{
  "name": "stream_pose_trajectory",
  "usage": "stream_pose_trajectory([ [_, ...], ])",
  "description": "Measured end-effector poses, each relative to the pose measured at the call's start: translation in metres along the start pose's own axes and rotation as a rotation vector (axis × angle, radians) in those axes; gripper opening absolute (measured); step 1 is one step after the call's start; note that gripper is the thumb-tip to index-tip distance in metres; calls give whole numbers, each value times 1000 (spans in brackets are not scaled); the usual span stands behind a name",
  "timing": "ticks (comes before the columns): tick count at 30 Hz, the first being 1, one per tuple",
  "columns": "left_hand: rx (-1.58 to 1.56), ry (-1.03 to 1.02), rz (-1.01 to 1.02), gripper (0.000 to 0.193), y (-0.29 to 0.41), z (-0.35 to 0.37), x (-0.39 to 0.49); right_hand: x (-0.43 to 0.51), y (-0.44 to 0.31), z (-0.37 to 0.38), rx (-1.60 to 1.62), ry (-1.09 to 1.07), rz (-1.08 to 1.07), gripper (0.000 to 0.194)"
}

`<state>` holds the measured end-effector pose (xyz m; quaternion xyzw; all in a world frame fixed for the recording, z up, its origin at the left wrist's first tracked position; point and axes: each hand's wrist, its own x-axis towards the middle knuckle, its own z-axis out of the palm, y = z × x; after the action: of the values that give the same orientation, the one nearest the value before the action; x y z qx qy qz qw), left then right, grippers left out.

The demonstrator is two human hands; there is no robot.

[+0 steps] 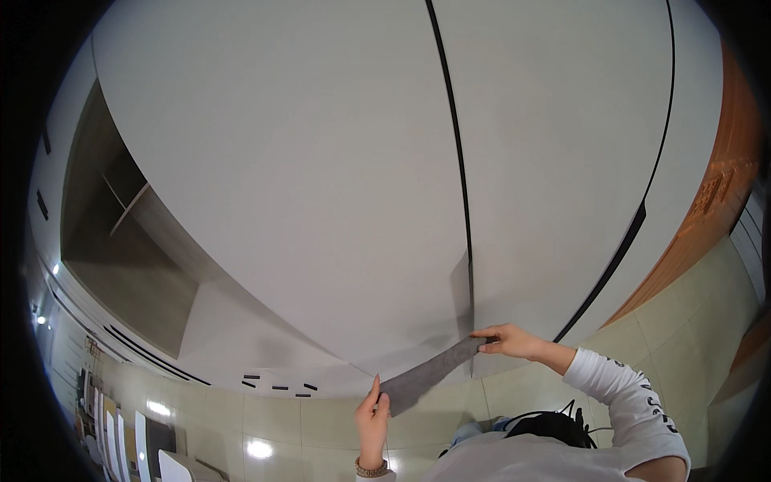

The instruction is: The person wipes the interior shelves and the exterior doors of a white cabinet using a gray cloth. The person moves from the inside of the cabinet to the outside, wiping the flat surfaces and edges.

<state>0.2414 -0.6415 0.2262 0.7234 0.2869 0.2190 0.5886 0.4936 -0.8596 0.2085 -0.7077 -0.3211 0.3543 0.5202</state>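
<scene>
A grey cloth (427,373) is stretched between my two hands, its lower edge hanging loose. My left hand (373,413) pinches its left end between thumb and fingers, with a patterned band on the wrist. At the upper right end, my right hand (509,341) holds the cloth between thumb and fingers, close to a tall white cabinet door (301,181). Beside that door stands another white door panel (560,150), with a dark vertical gap strip (455,126) between the two.
A long black handle (608,268) runs along the right panel's edge. Further right is an orange panelled surface (680,247). At left, an open grey niche (132,265) has a thin shelf; small black handles (279,388) show below. Sample boards (141,446) stand on the tiled floor (319,428).
</scene>
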Motion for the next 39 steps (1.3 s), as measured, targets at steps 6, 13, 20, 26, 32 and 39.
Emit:
stream_pose_trajectory([
  [6,359,152,269,42,-2,0,2,0,-11,2,-204,122,-221,41],
  [13,440,166,345,35,1,-5,7,-11,-16,8,-543,191,-426,34],
  [20,369,308,531,20,-8,-8,16,-7,-21,-4,-435,299,-634,21],
  [26,-36,205,156,16,0,13,16,-12,-42,10,105,291,-205,22],
  [32,-95,315,251,17,1,38,17,4,-38,12,-356,583,-344,24],
  [39,-425,110,-175,22,13,79,-16,-3,-67,54,-609,415,-379,27],
])
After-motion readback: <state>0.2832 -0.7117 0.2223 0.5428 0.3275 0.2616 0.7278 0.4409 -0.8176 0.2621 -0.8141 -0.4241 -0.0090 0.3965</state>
